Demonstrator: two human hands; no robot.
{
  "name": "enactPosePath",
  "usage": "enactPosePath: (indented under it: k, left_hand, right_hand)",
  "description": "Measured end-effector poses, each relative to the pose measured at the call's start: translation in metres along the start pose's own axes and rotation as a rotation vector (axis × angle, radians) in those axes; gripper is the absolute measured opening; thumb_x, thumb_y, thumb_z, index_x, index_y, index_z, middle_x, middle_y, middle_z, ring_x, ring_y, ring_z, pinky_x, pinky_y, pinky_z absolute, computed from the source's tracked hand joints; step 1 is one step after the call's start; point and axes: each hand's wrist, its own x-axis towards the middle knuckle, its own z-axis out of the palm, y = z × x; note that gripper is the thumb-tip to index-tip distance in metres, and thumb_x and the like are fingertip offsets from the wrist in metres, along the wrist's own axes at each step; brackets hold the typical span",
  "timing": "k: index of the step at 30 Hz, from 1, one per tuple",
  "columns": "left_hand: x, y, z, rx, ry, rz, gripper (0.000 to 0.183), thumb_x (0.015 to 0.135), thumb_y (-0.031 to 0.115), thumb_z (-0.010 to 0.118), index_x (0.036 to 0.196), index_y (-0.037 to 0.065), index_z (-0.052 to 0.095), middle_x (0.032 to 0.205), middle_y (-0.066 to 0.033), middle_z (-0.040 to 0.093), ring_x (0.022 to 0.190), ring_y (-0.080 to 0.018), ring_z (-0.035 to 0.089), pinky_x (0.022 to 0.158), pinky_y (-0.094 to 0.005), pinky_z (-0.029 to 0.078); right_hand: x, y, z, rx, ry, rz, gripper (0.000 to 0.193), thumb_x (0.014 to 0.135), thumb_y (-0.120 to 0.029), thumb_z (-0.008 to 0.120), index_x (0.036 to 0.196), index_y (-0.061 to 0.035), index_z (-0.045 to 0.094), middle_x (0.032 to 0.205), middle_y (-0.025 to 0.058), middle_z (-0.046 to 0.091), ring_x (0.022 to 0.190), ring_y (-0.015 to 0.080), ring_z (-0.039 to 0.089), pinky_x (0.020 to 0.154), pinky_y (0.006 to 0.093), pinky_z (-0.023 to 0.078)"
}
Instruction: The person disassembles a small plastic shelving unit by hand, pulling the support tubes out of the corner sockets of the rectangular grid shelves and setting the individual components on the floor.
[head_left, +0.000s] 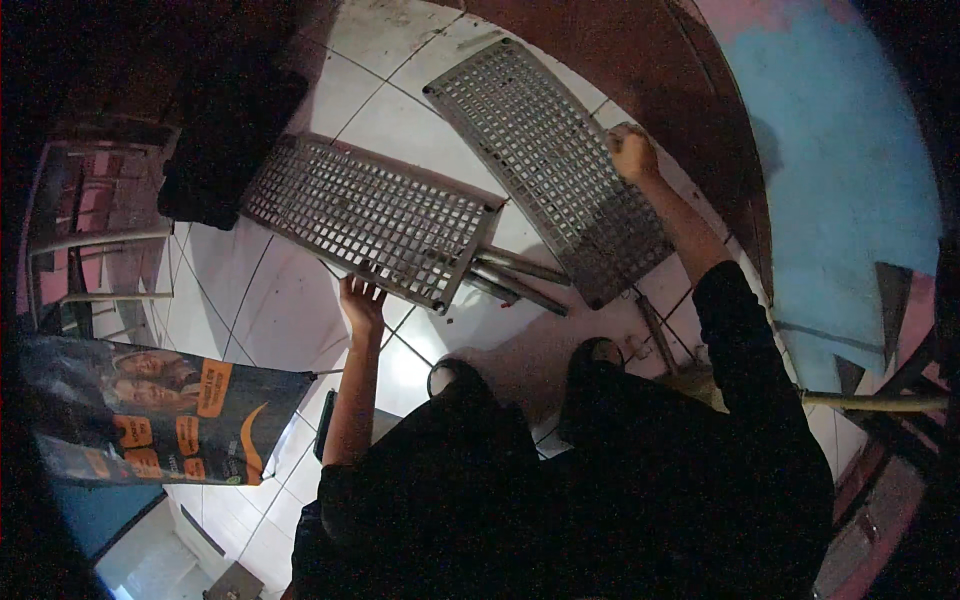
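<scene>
Two grey perforated rack shelves with square holes lie at angles before me. By the near long edge of the left shelf (370, 215), my left hand (362, 303) has its fingers spread, their tips at the rim. Whether they bear any of its weight I cannot tell. My right hand (632, 155) is closed around the far right edge of the right shelf (555, 165), its fingertips partly hidden. Several metal tubes (520, 282) stick out from beside the left shelf's right end toward the right shelf.
White floor tiles (270, 290) spread around my sandalled feet (450, 375). A dark printed banner (170, 410) stands at the left, near a metal-framed rack (100, 240). Black cloth (225, 150) lies by the left shelf's far end. A blue-painted wall (830, 180) rises at the right.
</scene>
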Motion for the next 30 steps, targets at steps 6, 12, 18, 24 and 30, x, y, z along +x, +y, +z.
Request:
enactPosePath:
  k: [6,12,18,24,30]
  left_hand:
    - [0.016,0.008,0.02,0.264,-0.035,0.27,0.061,0.08,0.009,0.059,0.12,0.0,0.015,0.101,-0.0182,0.056,0.088,-0.0322,0.059,0.067,-0.0423,0.05]
    - [-0.003,0.032,0.062,0.266,-0.032,0.423,0.032,0.081,0.013,0.058,0.102,-0.005,0.041,0.095,-0.0176,0.058,0.079,-0.0292,0.061,0.063,-0.0369,0.053]
    - [-0.02,0.045,0.07,0.25,-0.112,0.388,0.072,0.08,0.018,0.061,0.125,-0.007,0.01,0.095,-0.0206,0.058,0.08,-0.026,0.061,0.066,-0.0369,0.051]
    - [-0.046,0.06,0.087,0.293,-0.129,0.496,0.056,0.081,0.015,0.06,0.119,-0.003,0.023,0.097,-0.0179,0.056,0.076,-0.0236,0.061,0.063,-0.0323,0.051]
    - [-0.069,0.079,0.105,0.35,-0.195,0.607,0.047,0.082,0.015,0.058,0.115,-0.003,0.029,0.091,-0.0146,0.056,0.071,-0.0184,0.059,0.062,-0.0308,0.051]
  right_hand:
    - [-0.028,0.032,-0.01,0.121,0.006,0.3,0.028,0.083,-0.026,0.05,0.101,-0.0055,0.057,0.099,0.0157,0.057,0.093,0.0298,0.055,0.08,0.0418,0.044]
    - [-0.039,0.016,-0.015,-0.038,0.132,-0.16,0.032,0.077,-0.03,0.059,0.098,-0.0053,0.058,0.098,0.0143,0.057,0.093,0.0284,0.054,0.08,0.0415,0.043]
    - [-0.03,0.004,-0.016,-0.161,-0.114,0.069,0.029,0.076,-0.026,0.06,0.096,-0.0052,0.059,0.096,0.0143,0.058,0.088,0.0265,0.056,0.076,0.0406,0.045]
    - [-0.043,0.056,-0.012,-0.111,-0.031,0.243,0.036,0.079,-0.034,0.055,0.097,-0.0025,0.059,0.093,0.0182,0.059,0.083,0.032,0.057,0.073,0.0437,0.046]
    - [-0.054,0.079,0.003,-0.252,0.139,0.319,0.042,0.081,-0.034,0.053,0.107,-0.0004,0.053,0.111,0.0191,0.051,0.101,0.0311,0.051,0.084,0.0421,0.042]
